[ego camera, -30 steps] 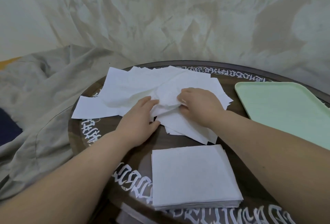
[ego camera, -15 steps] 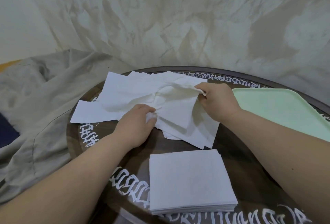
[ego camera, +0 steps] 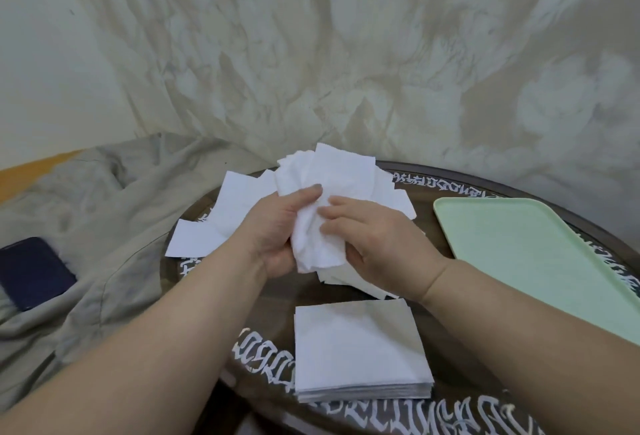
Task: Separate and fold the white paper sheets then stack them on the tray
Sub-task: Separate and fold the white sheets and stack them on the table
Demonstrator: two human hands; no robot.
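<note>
Both hands pinch one crumpled sheet [ego camera: 318, 237] above the loose pile [ego camera: 239, 206]: left hand [ego camera: 277, 230], right hand [ego camera: 374, 240]. A squared stack [ego camera: 360, 351], probably folded sheets, sits near on the tabletop [ego camera: 450, 396]; the tray [ego camera: 540, 258] at right holds nothing, so most work remains.

Round dark bench [ego camera: 446, 237] with white lettering around its rim. Crumpled beige cloth [ego camera: 104, 212] lies left of it; a dark blue phone [ego camera: 33, 273] rests on the cloth.
</note>
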